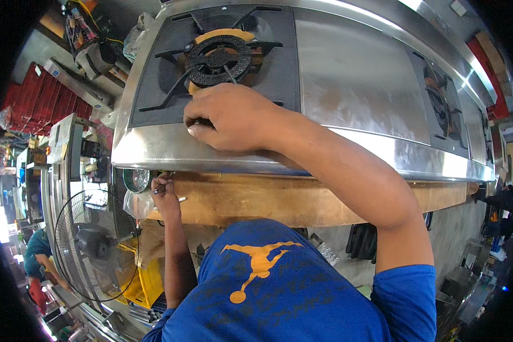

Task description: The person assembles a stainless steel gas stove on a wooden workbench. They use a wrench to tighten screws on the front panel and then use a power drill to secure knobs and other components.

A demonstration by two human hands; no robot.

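Observation:
A steel gas stove (362, 74) stretches in front of me, with a black cast-iron burner (219, 60) on a dark panel at its left. My right hand (228, 117) is closed, thumb and fingers curled together at the stove's front rim beside that panel. Whatever the fingers grip, if anything, is hidden under the hand. Below the rim, at the left, my left hand (165, 196) is closed in a pinch. Small thin pieces show at its fingers, too small to name. Next to it are a green-rimmed round container (137, 180) and a clear plastic bag (138, 204).
A wooden board (302, 202) runs under the stove's front edge. A second burner (439, 105) is at the right. A black wire-cage fan (94, 242) and a yellow crate (145, 282) stand at the lower left, with another person (37, 253) beyond. Red stacked pieces (43, 102) lie farther left.

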